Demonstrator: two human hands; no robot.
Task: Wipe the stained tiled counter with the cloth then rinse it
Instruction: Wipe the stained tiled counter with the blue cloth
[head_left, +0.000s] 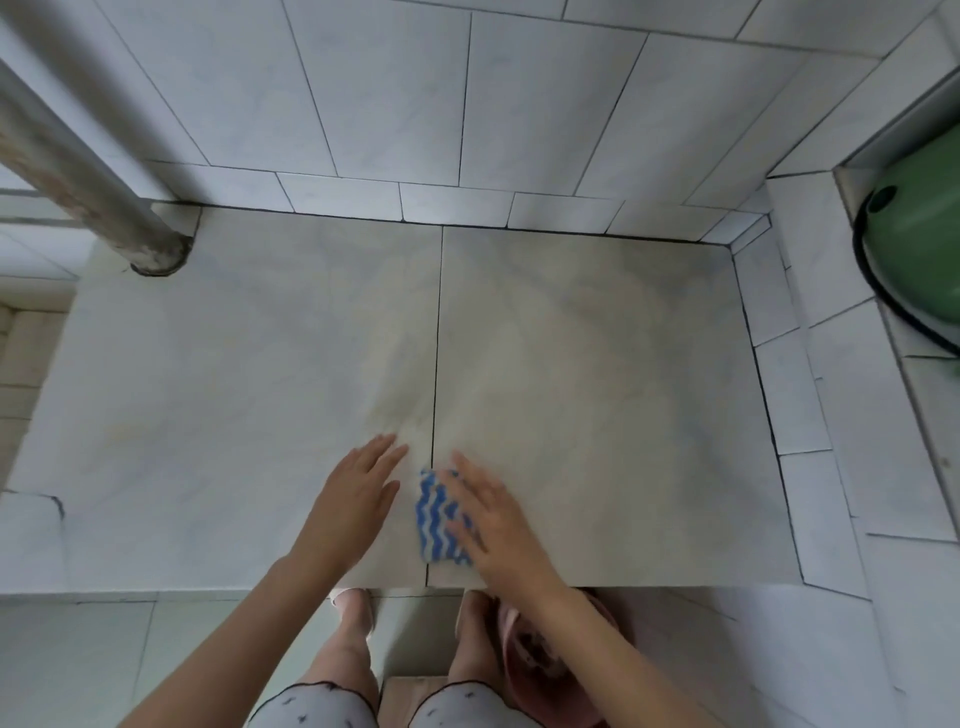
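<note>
A folded blue-and-white wavy-striped cloth (434, 514) lies on the pale tiled counter (260, 389) near its front edge, just right of the dark grout line. My right hand (493, 519) lies flat on the cloth with straight fingers, covering its right side. My left hand (353, 499) rests flat on the counter just left of the cloth, fingers straight and apart from it. Faint yellowish staining spreads over the counter's middle, around the grout line.
A grey pipe (98, 192) meets the counter at the back left. A green basin (919, 244) sits on a ledge at the right. Tiled walls enclose the back and right. A pinkish bucket (550, 670) stands on the floor below the front edge, by my feet.
</note>
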